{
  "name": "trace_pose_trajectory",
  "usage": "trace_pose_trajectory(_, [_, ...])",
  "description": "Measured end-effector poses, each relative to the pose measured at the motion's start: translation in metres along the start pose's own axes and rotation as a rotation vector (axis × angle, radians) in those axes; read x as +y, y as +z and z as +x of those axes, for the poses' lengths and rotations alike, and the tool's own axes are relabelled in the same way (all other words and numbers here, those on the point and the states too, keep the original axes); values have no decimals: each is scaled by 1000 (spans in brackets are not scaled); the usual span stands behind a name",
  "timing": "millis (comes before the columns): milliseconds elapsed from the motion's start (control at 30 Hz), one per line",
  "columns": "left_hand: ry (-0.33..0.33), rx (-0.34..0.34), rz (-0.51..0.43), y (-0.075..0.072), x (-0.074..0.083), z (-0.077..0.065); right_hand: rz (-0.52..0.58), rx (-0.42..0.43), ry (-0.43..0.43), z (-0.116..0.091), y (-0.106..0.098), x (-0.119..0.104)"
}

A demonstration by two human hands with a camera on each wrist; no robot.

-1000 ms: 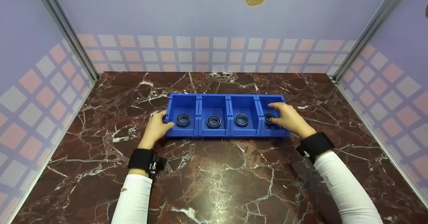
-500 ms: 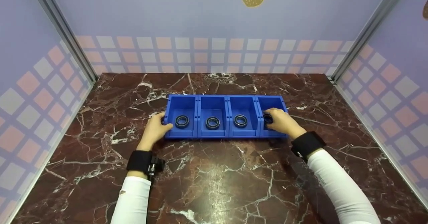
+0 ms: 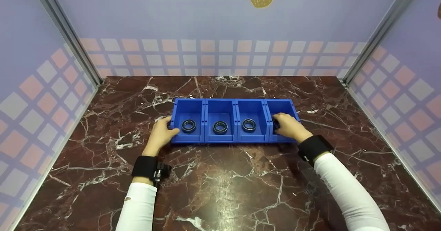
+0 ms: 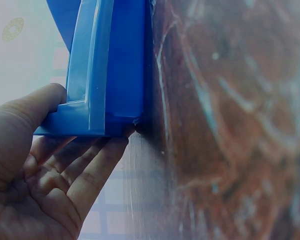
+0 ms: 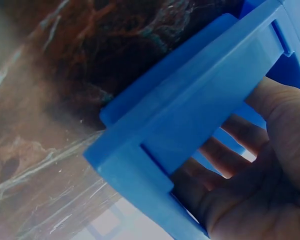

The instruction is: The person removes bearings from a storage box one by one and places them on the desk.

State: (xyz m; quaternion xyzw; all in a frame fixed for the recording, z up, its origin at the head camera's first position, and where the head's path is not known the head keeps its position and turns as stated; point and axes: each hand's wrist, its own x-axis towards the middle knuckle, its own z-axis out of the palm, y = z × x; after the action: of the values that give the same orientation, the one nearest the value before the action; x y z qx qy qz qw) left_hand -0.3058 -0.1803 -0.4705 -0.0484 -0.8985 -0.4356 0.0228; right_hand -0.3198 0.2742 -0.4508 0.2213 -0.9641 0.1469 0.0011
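Note:
Several blue plastic bins stand joined side by side in a row. My left hand (image 3: 161,134) grips the outer side of the leftmost bin (image 3: 187,139), thumb over its front edge and fingers along the outside wall. Dark ball bearings lie flat in the bins: one bearing (image 3: 188,131) at the left, another bearing (image 3: 220,132) beside it, then a third bearing (image 3: 249,130). Inside the rightmost bin (image 3: 283,106), my right hand (image 3: 290,127) pinches a dark bearing (image 3: 276,123), mostly hidden by the fingers. In the right wrist view, the bin's front lip (image 5: 205,100) covers the fingertips.
The bins sit on a dark red marble-patterned table (image 3: 220,182). A lilac back wall (image 3: 220,20) with pink and white squares rises behind it, and side panels with metal corner posts (image 3: 375,31) stand left and right.
My right hand has moved left and down into the rightmost bin, its fingers closing around the bearing there. The left hand keeps its grip on the leftmost bin.

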Motion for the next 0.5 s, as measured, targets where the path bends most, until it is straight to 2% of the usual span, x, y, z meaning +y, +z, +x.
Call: trace_pose_trajectory(500, [16, -1, -3, -1, 0, 0, 0, 22, -13, 5, -1, 1])
